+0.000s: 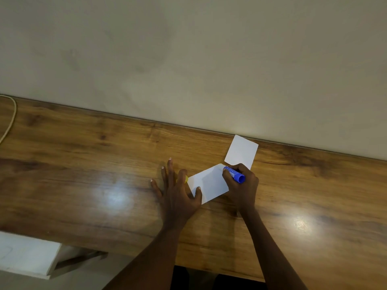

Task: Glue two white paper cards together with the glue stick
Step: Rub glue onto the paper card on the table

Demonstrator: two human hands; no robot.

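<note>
Under left hand (178, 193) yellow cap (182, 179) half hidden, palm flat; right hand (243, 185) grasps glue stick (234, 174).

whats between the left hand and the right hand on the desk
In the head view, the near white card lies between them on the wooden desk. The left hand pins its corner with the thumb; the right hand holds the blue glue stick at its far edge.

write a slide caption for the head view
Right hand rubs blue glue stick on near card; left hand pins it.
</note>
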